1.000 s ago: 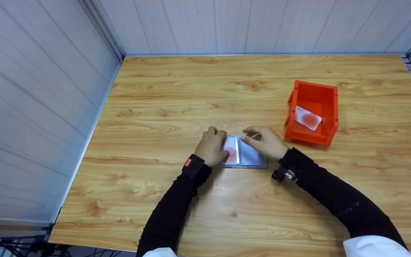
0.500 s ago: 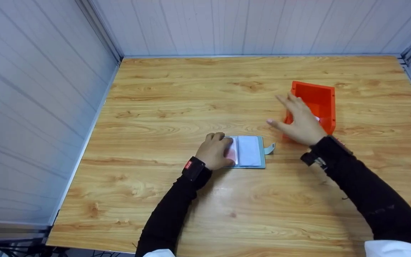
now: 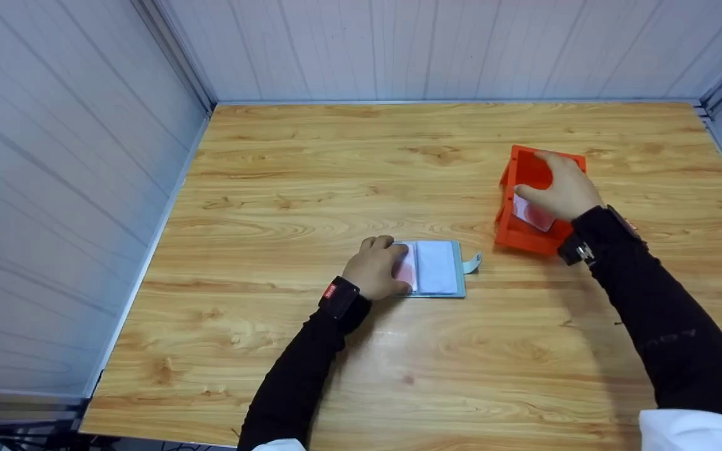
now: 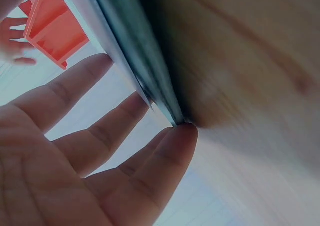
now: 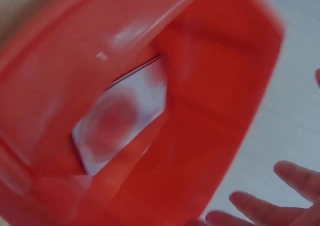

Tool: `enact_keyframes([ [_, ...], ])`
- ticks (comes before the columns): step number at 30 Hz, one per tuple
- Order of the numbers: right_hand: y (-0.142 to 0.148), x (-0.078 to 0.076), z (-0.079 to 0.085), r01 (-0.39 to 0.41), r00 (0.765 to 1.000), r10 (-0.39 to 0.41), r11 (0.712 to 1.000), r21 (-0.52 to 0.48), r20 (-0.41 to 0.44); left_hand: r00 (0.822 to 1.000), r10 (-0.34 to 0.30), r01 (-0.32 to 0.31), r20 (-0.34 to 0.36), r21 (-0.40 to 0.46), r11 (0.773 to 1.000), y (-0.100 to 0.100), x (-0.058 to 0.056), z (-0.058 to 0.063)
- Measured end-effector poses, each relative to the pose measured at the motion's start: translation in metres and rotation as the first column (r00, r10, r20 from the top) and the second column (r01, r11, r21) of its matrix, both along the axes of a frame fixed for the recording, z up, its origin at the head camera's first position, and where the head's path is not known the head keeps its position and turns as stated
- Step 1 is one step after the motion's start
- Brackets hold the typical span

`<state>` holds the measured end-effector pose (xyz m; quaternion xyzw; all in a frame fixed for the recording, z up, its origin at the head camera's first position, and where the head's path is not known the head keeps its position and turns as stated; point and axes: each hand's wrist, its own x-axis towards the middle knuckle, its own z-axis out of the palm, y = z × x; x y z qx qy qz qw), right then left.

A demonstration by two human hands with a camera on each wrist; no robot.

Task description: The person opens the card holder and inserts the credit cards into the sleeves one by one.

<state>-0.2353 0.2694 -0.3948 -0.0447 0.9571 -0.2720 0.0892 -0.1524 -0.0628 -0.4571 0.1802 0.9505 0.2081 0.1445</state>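
A small light-blue card holder (image 3: 437, 268) lies unfolded on the table, with a pale sleeve on its right half and a white card with a pink circle (image 3: 403, 274) in the left. My left hand (image 3: 373, 268) grips the holder's left half, thumb near the lower edge. In the left wrist view, its fingertips (image 4: 182, 136) meet the holder's edge. My right hand (image 3: 565, 186) reaches over the orange bin (image 3: 524, 241), fingers spread and holding nothing. Inside the bin lie white cards with pink circles (image 5: 107, 126), close below the right thumb.
The holder's clasp strap (image 3: 472, 263) sticks out to its right, toward the bin. Wood-grain table (image 3: 311, 163) surrounds both things. Pale panel walls (image 3: 398, 50) stand at the back and sides, and cables (image 3: 16, 432) show past the lower left corner.
My right hand has left the holder's right sleeve and moved right and away to the bin, fingers spreading. The clasp strap came into sight. My left hand has stayed on the holder.
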Motion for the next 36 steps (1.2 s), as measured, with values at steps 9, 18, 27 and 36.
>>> enact_keyframes([
  [9, 0.003, -0.019, -0.01, -0.034, 0.995, 0.027, 0.997, 0.074, 0.097, 1.0, 0.001, -0.001, -0.001, 0.002, 1.0, 0.0, -0.001, 0.0],
  [18, 0.0, -0.029, -0.025, -0.047, 0.983, 0.014, 0.983, 0.175, 0.181, 1.0, 0.001, -0.001, -0.002, -0.007, 1.0, 0.001, -0.002, -0.001],
  [27, 0.001, -0.029, -0.033, -0.078, 0.984, 0.037, 0.969, 0.233, 0.172, 1.0, -0.003, 0.003, -0.016, -0.016, 1.0, 0.0, 0.0, -0.001],
  [36, -0.016, -0.027, -0.017, -0.128, 0.978, 0.067, 0.938, 0.323, 0.196, 1.0, 0.004, -0.004, -0.02, -0.026, 1.0, -0.002, 0.0, 0.0],
])
